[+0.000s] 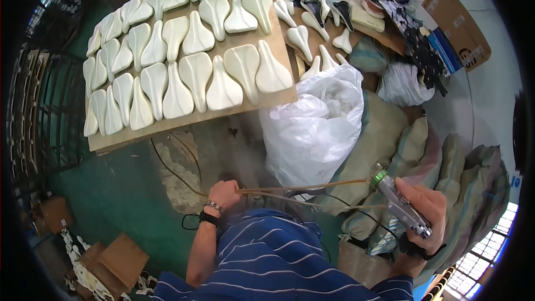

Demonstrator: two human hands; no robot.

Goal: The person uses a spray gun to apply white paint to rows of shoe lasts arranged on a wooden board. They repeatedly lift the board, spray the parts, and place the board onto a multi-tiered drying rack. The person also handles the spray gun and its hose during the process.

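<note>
A worker stands over a green floor (111,200) with a spray gun (401,203) in the right hand (426,206) and its hoses (301,188) gathered in the left hand (224,194). The right hand is wrapped shut around the gun's metal body at about four o'clock in the view, fingers curled over the grip, the green-ringed nozzle pointing up toward ten o'clock. The left hand, near six o'clock, is closed in a loose fist on two thin, pale hoses that run taut across to the gun.

The gun looks compact, rigid and fairly weighty for its size, its bare metal likely slick; the grip below the nozzle seems the sound place to take it. The hoses appear light, limp and springy, best held well back from the gun so they neither kink nor drag.

Toward eleven o'clock a plywood board (167,125) carries rows of cream saddle pads (195,72), smooth, matt, tapering from a broad back to a narrow nose, lying close together and some touching. They look like soft moulded foam, light and easily dented. A second board (329,33) at one o'clock holds more pads, some white and a few black. Between the boards and the worker sits a crumpled white plastic bag (315,128), with dull green woven sacks (423,150) heaped at three o'clock and a cardboard box (457,25) beyond.
</note>
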